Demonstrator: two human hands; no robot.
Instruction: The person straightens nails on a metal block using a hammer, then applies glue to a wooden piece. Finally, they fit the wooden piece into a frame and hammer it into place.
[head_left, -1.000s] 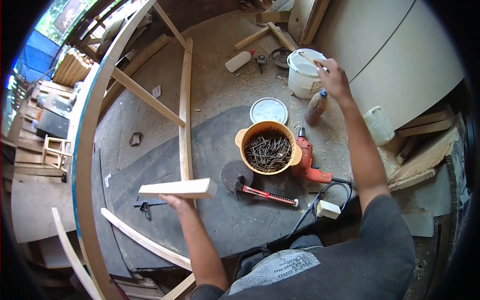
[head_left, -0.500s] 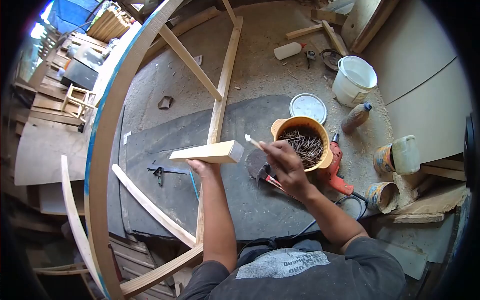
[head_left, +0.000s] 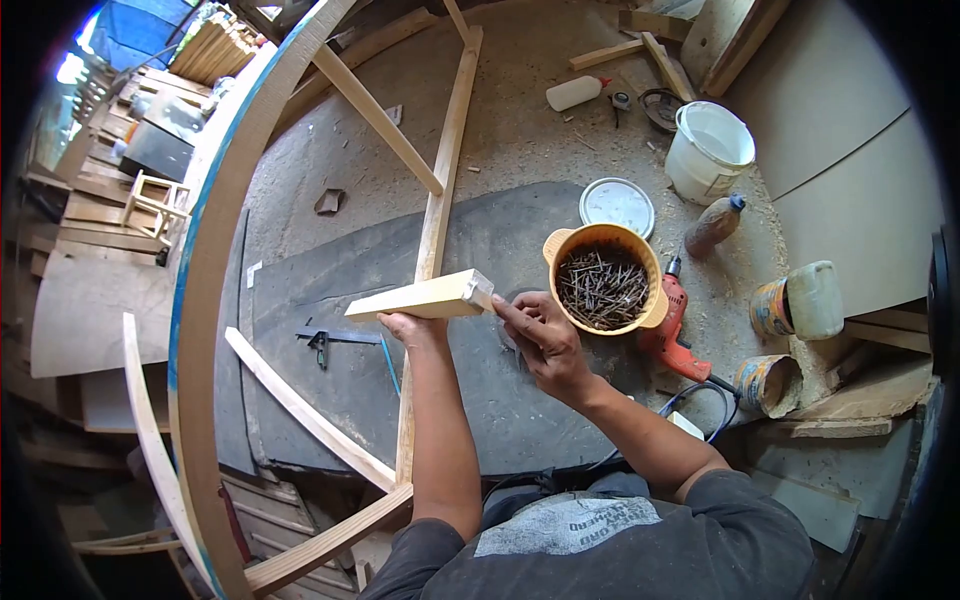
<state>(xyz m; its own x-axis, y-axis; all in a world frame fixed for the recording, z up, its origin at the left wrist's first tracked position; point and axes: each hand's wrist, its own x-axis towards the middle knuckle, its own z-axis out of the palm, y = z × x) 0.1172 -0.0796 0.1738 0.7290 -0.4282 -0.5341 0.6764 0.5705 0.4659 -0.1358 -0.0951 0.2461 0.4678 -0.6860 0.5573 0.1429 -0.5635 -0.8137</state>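
My left hand (head_left: 412, 328) is closed under a short, pale wooden block (head_left: 415, 298) and holds it up over the dark work surface. The block's end faces my right hand (head_left: 548, 345), which pinches a thin stick (head_left: 492, 302). Most of the stick is hidden by my fingers. Its tip meets the block's end, where a white paste (head_left: 476, 287) shows. Just beyond my right hand stands an orange tub (head_left: 655, 315) full of nails or screws (head_left: 602, 283). A red power drill (head_left: 672, 340) lies beside the tub.
A curved wooden frame (head_left: 205, 240) rises at my left, with slats crossing the surface. A combination square (head_left: 345, 337) lies near it. On the right are a round lid (head_left: 617, 208), a white bucket (head_left: 690, 170), a bottle (head_left: 715, 225) and cans (head_left: 768, 385).
My right hand has moved left and down, bringing the pasted stick tip from above onto the block's end. White paste now shows there. The block has shifted slightly in my left hand.
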